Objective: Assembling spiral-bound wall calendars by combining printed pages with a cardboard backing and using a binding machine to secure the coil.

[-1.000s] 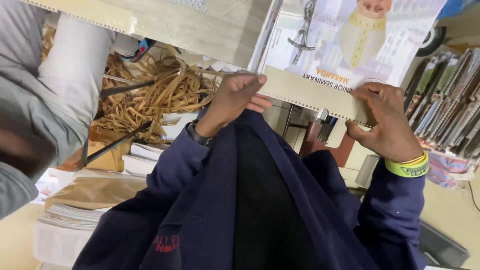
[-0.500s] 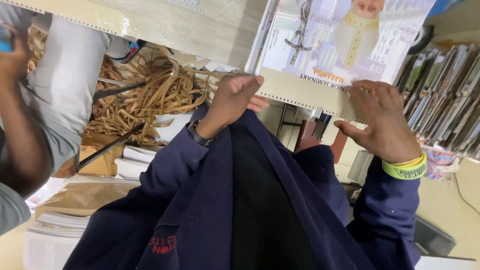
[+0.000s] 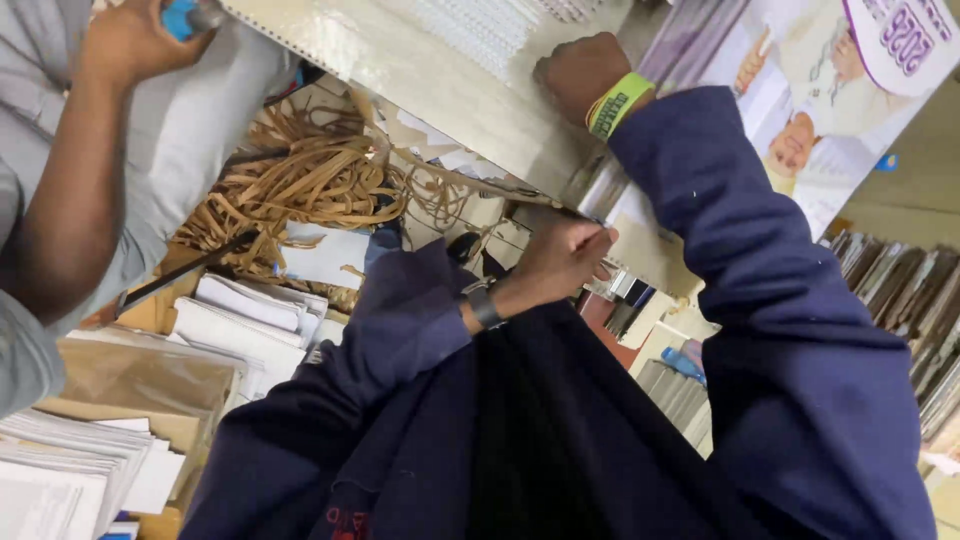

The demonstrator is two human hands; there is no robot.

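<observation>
Pinching the lower edge of the glossy cardboard sheet [image 3: 420,70] at frame centre, your left hand [image 3: 560,262] is closed on it, seemingly to steady it. Your right hand [image 3: 580,72], fisted, presses the sheet's top near one yellow wristband [image 3: 617,102]; whether it grips anything, I cannot tell. One co-worker's hand [image 3: 135,40] holds something blue at upper left.

Your left hand [image 3: 560,255] is closed on the near edge of the glossy sheet [image 3: 420,75], its fingers [image 3: 590,240] curled under the edge. Your right hand [image 3: 580,72], with a green wristband [image 3: 618,100], rests as a fist on top of the sheet beside a printed poster [image 3: 830,90]. A co-worker's hand [image 3: 135,40] grips something blue at upper left. Tan strips [image 3: 290,185] and paper stacks [image 3: 250,320] lie below.
</observation>
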